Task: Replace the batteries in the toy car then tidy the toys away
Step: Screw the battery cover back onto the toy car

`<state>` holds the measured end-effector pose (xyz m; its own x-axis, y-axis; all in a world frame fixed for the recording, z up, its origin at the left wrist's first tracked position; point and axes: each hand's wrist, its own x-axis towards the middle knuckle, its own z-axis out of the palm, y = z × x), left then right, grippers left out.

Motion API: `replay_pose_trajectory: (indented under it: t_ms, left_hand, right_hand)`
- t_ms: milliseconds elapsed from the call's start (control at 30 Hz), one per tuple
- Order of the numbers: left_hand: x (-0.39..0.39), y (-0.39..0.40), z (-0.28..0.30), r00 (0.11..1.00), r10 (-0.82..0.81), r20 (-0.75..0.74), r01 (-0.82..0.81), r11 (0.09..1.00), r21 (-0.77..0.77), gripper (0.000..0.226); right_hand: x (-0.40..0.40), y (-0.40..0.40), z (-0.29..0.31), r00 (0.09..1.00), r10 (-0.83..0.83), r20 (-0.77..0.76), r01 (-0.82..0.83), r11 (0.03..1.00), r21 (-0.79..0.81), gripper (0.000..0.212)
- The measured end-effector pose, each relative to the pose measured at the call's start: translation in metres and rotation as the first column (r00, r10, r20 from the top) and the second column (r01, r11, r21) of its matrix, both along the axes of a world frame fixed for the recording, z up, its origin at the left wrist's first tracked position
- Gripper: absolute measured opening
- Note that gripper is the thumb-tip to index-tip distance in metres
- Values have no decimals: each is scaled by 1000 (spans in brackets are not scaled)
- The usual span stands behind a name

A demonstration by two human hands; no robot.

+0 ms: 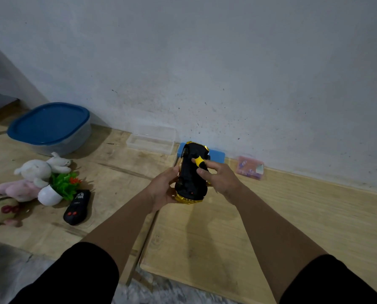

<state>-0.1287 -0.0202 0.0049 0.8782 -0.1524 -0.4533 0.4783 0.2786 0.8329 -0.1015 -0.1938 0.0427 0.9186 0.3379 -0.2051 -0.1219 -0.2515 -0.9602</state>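
- Toy car: black underside facing the camera, yellow-gold body showing at its top and bottom edges; held upright just right of the frame's centre, above the wooden floor.
- Left hand: grip curled around the car's left side and lower end, holding it.
- Right hand: grip pinched on a screwdriver with a yellow-and-black handle, whose working end meets the car's underside; the index finger lies extended.
- Both forearms enter from the bottom of the frame, with black sleeves at the lower corners.
- Remote control: black with red buttons, lying on the floor at lower left, well apart from the car.
- Soft toys, left edge: a white plush rabbit, a pink plush beneath it, and a striped plush at the far left.
- Artificial plant: green leaves in a white pot, tipped on its side between the rabbit and the remote.
- Storage tub: translucent with a blue lid on, at upper left by the wall.
- Clear plastic box: open, against the wall left of the car.
- Blue flat object: behind the car, at the wall's foot; what it is cannot be told.
- Pink packet: by the wall, right of the hands; contents too blurred to tell.
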Motion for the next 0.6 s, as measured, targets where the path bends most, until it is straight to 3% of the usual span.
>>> replay_pose_trajectory:
  t_ms: [133, 300, 367, 500, 600]
  left_hand:
    - [0, -3, 6, 999, -14, 29, 16, 998, -69, 18]
    - [3, -10, 16, 996, -81, 32, 79, 995, 64, 28]
    - [4, -8, 15, 998, -51, 21, 49, 993, 109, 38]
    - [6, -1, 8, 999, -20, 38, 11, 977, 214, 79]
    - [8, 2, 4, 998, -18, 56, 0, 951, 310, 94]
  right_hand:
    - [1, 2, -3, 994, -28, -107, 35, 997, 62, 35]
    - [3, 1, -8, 983, -48, -177, 64, 994, 85, 26]
    - [5, -1, -8, 981, -34, -192, 47, 997, 64, 26]
    - [8, -3, -6, 979, -28, -200, 36, 999, 36, 34]
    - [9, -2, -8, 981, -61, -182, 72, 996, 52, 27]
